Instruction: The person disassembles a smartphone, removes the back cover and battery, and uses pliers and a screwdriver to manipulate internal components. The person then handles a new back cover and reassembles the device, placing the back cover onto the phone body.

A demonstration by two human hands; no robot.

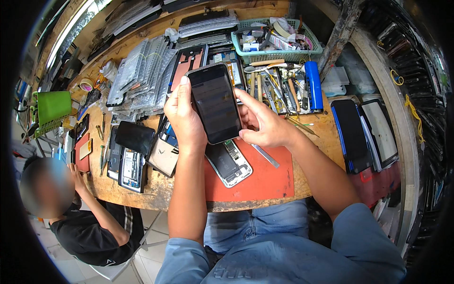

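A black smartphone is held up above the front of the workbench, its dark screen facing me with faint rows on it. My left hand grips its left side, thumb along the upper left edge. On the opposite side, my right hand has its index finger and thumb at the phone's right edge, with the other fingers curled behind. Beneath it an opened phone with a white frame, battery and circuit board showing lies on a red mat. A thin metal blade rests beside that phone.
Opened phones lie left of the mat. Bubble-wrapped stacks, a green basket of supplies, hand tools and a blue cylinder fill the back. Another person sits at the left. Tablet-like panels stand at the right.
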